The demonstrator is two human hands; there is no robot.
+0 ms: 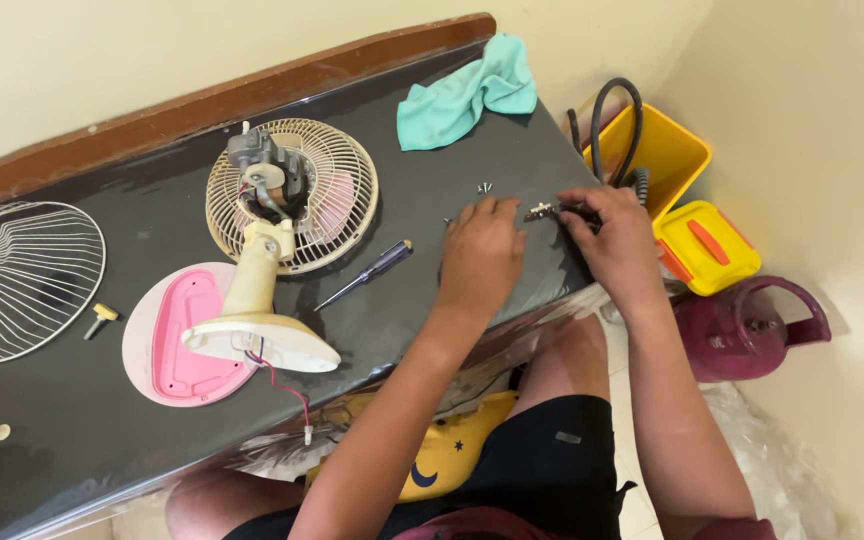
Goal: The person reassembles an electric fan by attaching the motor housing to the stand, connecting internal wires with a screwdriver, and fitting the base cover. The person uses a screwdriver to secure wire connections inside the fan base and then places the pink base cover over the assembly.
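My left hand (480,255) rests on the dark table (152,410) with its fingers curled down, fingertips by a small metal part (540,211). My right hand (612,240) pinches that small part from the right side near the table's right edge. Two loose screws (483,187) lie just beyond the hands. A screwdriver with a dark handle (367,274) lies to the left of my left hand. A cream fan body with its motor and rear grille (287,195) lies on the table, its stand base (257,340) tipped toward me with red and black wires hanging.
A pink base cover (167,345) lies under the stand. A white front grille (17,280) sits at the far left, a small yellow knob (102,316) beside it. A teal cloth (467,92) lies at the back. A yellow bin (657,150), yellow box (707,247) and maroon gas cylinder (742,330) stand on the right.
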